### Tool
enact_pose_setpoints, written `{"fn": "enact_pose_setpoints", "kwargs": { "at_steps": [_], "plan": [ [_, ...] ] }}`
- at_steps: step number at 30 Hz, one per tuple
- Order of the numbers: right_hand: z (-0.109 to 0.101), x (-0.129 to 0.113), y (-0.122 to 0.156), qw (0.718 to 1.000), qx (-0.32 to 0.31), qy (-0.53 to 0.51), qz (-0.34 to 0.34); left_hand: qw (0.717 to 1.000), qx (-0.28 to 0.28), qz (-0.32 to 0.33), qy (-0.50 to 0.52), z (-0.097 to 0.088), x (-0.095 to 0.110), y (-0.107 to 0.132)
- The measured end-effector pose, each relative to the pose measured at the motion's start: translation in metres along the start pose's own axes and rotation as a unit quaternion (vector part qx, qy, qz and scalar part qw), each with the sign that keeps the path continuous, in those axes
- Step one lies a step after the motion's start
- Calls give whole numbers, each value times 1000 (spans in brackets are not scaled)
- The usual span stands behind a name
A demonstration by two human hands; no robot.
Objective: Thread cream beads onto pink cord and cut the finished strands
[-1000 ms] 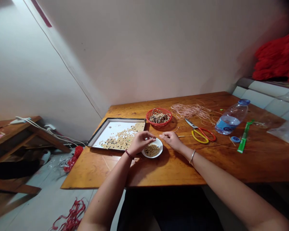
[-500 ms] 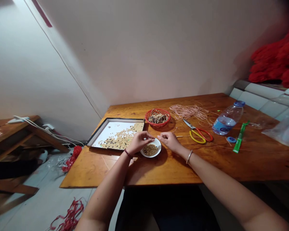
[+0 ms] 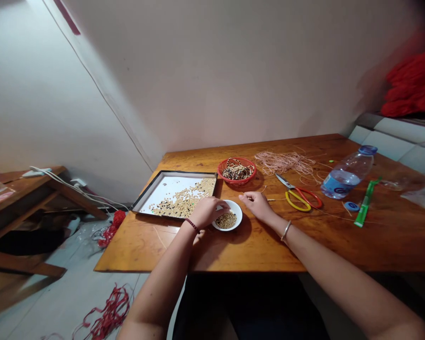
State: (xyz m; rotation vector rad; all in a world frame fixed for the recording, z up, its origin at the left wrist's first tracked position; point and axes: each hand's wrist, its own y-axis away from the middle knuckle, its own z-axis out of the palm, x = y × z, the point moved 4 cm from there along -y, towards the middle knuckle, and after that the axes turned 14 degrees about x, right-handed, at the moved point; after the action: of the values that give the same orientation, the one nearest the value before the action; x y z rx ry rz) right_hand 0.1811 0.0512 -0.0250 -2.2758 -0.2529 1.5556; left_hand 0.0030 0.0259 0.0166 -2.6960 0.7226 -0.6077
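Note:
My left hand [image 3: 208, 211] rests over the left rim of a small white dish [image 3: 235, 209] of tan beads, fingers curled and pinched; what they hold is too small to make out. My right hand [image 3: 256, 204] sits just right of the dish, fingers pinched on a thin string with a few beads on it [image 3: 272, 199] trailing right across the wooden table [image 3: 304, 241]. Left of the dish lies a black-framed tray [image 3: 156, 189] scattered with tan and dark beads.
A red basket [image 3: 237, 171] of beaded strands stands behind the dish. Pink cord [image 3: 285, 162], red-and-yellow scissors [image 3: 297, 196], a water bottle [image 3: 347, 172], its blue cap [image 3: 351, 206] and a green strip [image 3: 365, 202] lie to the right. Red cords [image 3: 108, 311] litter the floor.
My left hand has dropped from in front of the right hand down onto the dish of beads. The right hand stays nearly in place. The view has shifted slightly.

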Motion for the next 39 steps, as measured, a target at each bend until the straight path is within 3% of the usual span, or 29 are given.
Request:
{"fn": "enact_pose_setpoints", "kwargs": {
  "at_steps": [3,8,11,17,23,31,39],
  "plan": [
    [0,-1,1,1000,-5,6,2,999,16,-3,40,-2,1,-1],
    [0,-7,5,999,-28,12,-15,979,75,-99,160,-3,-5,-2],
    [2,-8,8,998,-49,9,-28,970,66,-106,208,0,-3,-2],
    [4,-7,11,998,-57,6,-27,973,64,-94,202,3,-2,-2],
    [-2,-8,9,998,-13,46,-47,975,67,-92,189,6,-5,-1],
    [0,-11,12,995,-41,63,-70,979,58,-81,180,6,0,-1],
    [-7,-18,10,993,-8,83,-88,985,57,-73,148,6,0,-3]
  ]
}}
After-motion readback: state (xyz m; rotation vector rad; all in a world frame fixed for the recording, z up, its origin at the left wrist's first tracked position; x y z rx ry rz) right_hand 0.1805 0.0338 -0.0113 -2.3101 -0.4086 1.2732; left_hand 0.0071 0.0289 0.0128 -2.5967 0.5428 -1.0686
